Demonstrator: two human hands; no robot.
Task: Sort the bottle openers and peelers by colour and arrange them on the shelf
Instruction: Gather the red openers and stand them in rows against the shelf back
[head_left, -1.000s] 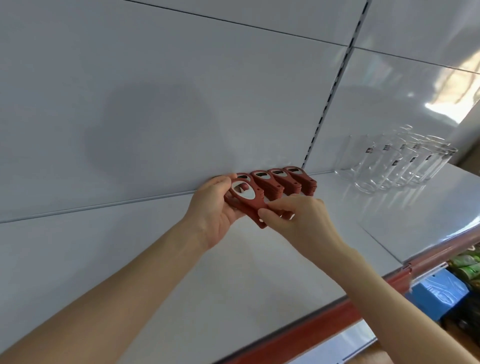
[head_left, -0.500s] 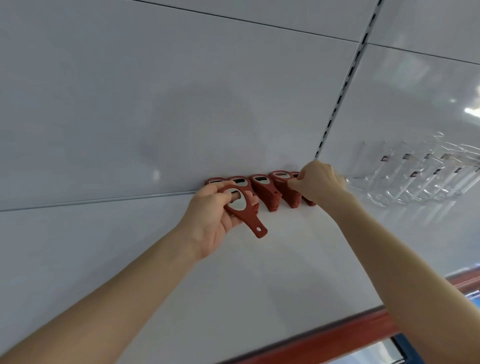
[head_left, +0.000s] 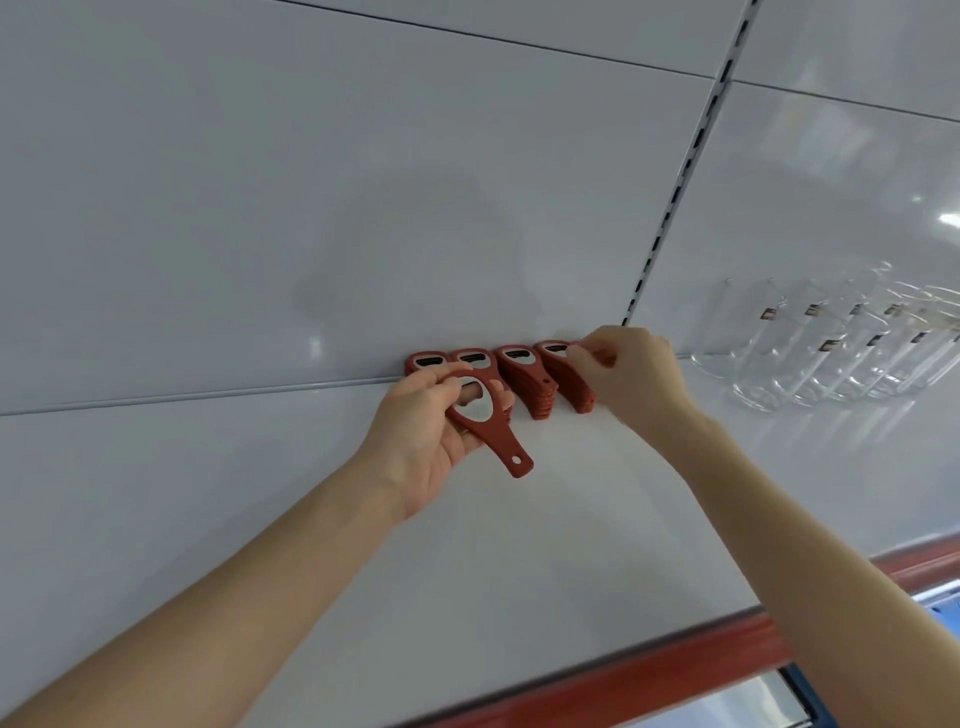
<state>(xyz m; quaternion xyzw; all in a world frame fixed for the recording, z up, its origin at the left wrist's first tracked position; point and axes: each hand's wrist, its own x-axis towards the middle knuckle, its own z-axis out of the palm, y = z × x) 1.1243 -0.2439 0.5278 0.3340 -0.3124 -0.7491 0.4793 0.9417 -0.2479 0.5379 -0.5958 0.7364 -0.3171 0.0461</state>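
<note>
- Gripping a red bottle opener (head_left: 496, 441), the left hand (head_left: 426, 447) has its fingers curled round the opener's ring-shaped head, with the thumb on top and one finger showing through the opening
- That opener is held just above the white shelf (head_left: 519, 561), near the back, its handle slanting down to the right with the hanging hole at the low end
- Behind it, four stacks of red openers (head_left: 524, 387) stand in a row along the back panel (head_left: 260, 208), heads towards the panel; the left hand partly hides the two left stacks
- The right hand (head_left: 631, 382) is at the rightmost stack (head_left: 558, 366), fingers bent and pinched on its top end; I cannot tell whether it grips one opener or several
- Clear glasses (head_left: 769, 364) stand in a row further right on the shelf, well apart from the openers, past the slotted upright (head_left: 657, 243)
- The shelf's front edge carries a red strip (head_left: 675, 660)
</note>
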